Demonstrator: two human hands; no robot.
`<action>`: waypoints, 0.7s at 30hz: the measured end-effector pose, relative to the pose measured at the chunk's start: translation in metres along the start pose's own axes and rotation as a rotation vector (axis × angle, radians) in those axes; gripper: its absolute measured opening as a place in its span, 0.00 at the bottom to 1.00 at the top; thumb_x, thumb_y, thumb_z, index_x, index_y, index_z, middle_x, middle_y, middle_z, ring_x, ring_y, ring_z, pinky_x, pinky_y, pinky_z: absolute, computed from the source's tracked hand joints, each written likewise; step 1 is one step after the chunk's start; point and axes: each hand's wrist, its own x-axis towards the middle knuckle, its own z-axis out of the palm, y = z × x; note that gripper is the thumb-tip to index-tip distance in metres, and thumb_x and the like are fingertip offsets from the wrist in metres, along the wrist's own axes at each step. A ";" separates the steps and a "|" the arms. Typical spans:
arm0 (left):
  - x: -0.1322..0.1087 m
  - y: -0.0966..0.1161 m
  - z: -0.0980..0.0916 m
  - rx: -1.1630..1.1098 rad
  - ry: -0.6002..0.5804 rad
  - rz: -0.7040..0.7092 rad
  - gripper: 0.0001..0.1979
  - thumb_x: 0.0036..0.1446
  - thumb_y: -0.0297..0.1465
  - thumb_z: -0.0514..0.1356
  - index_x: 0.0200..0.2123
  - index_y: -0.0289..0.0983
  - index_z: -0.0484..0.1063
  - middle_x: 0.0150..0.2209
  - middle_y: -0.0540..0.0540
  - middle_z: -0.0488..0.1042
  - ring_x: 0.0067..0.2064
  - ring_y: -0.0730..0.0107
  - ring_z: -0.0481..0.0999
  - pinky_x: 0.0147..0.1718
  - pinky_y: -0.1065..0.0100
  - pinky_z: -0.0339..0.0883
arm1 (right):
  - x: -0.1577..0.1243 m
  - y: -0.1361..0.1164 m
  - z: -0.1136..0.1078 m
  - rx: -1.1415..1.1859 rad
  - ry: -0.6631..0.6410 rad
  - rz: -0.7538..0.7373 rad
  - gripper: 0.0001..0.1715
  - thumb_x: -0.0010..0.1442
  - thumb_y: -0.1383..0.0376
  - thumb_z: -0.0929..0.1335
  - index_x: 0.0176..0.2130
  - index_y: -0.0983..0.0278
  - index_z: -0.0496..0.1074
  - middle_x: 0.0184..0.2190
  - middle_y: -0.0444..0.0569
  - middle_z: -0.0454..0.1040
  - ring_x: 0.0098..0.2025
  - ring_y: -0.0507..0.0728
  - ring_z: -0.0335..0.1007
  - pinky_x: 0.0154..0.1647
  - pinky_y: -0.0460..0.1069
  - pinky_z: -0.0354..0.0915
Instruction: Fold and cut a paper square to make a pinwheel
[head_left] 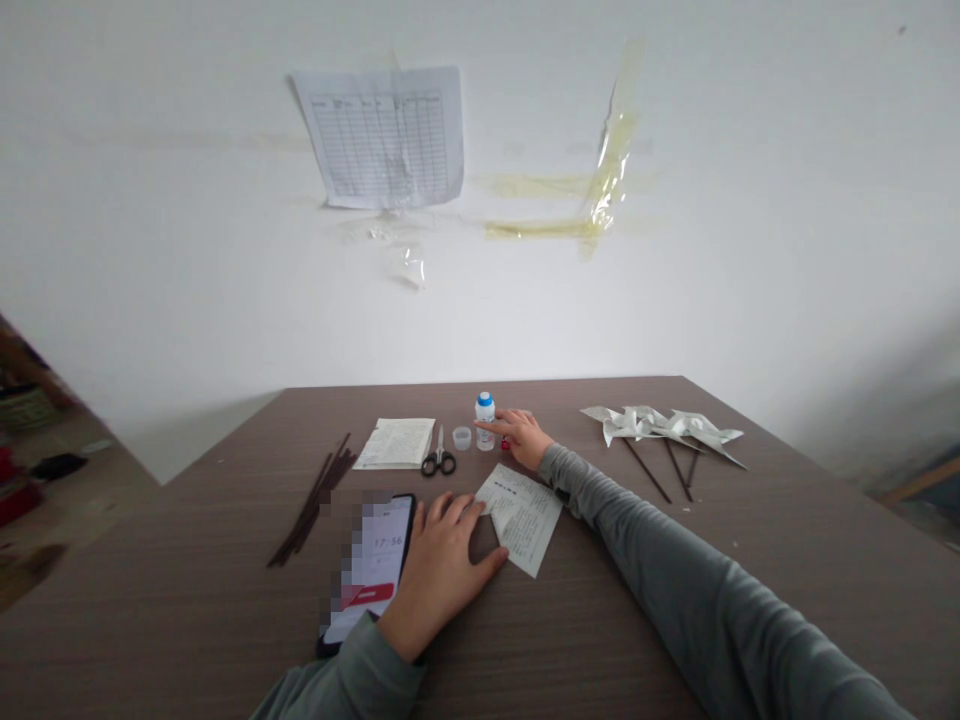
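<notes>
My left hand (444,560) rests low over the table with its fingers spread. Its thumb tip touches the edge of a printed sheet of paper (529,515) with a folded-looking corner. A phone (367,570) with a lit screen lies by its wrist. Farther forward, my right hand (525,438) is stretched out, its index finger pointing left at a white bottle with a blue cap (485,425); whether it touches cannot be told. Beneath that hand a small red thing (505,443) shows, mostly hidden. Left of the bottle are a small clear cup (461,438) and black-handled scissors (439,460).
A stack of printed paper (396,443) lies left of the scissors, beside several thin dark sticks (311,505). At the right lie several paper pinwheels (660,425) on dark sticks. Behind the table (600,640) is a white wall with a taped-up sheet (382,140).
</notes>
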 end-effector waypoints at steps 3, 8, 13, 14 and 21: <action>0.000 -0.001 0.002 -0.005 0.018 -0.005 0.30 0.77 0.45 0.76 0.76 0.43 0.88 0.82 0.33 0.85 0.86 0.24 0.77 0.90 0.20 0.63 | -0.003 0.004 -0.001 0.072 0.081 -0.023 0.58 0.64 0.84 0.68 0.79 0.44 0.88 0.74 0.53 0.87 0.74 0.70 0.79 0.83 0.70 0.73; 0.000 0.001 0.002 -0.016 0.034 -0.003 0.29 0.75 0.44 0.78 0.74 0.45 0.89 0.81 0.33 0.86 0.85 0.23 0.78 0.89 0.20 0.65 | -0.021 0.024 -0.011 0.334 0.316 -0.150 0.48 0.64 0.82 0.69 0.71 0.49 0.93 0.64 0.56 0.90 0.65 0.70 0.83 0.76 0.74 0.82; 0.000 0.004 -0.001 -0.033 0.031 0.012 0.30 0.74 0.40 0.78 0.75 0.45 0.89 0.81 0.33 0.86 0.86 0.23 0.79 0.88 0.19 0.67 | -0.058 0.038 -0.024 0.405 0.408 -0.143 0.50 0.62 0.80 0.72 0.73 0.48 0.92 0.58 0.53 0.92 0.63 0.70 0.87 0.74 0.72 0.85; 0.000 0.005 -0.003 -0.036 0.029 0.018 0.29 0.74 0.39 0.78 0.76 0.45 0.89 0.81 0.33 0.86 0.86 0.23 0.78 0.88 0.19 0.67 | -0.067 0.040 -0.027 0.421 0.420 -0.144 0.48 0.62 0.80 0.73 0.72 0.48 0.92 0.57 0.53 0.92 0.62 0.70 0.88 0.73 0.71 0.85; -0.002 0.012 -0.009 -0.030 -0.009 -0.004 0.30 0.76 0.34 0.77 0.77 0.47 0.88 0.82 0.36 0.86 0.88 0.26 0.77 0.90 0.19 0.65 | -0.108 0.046 -0.024 0.621 0.488 -0.064 0.28 0.70 0.63 0.81 0.67 0.52 0.96 0.54 0.55 0.96 0.56 0.70 0.93 0.65 0.64 0.88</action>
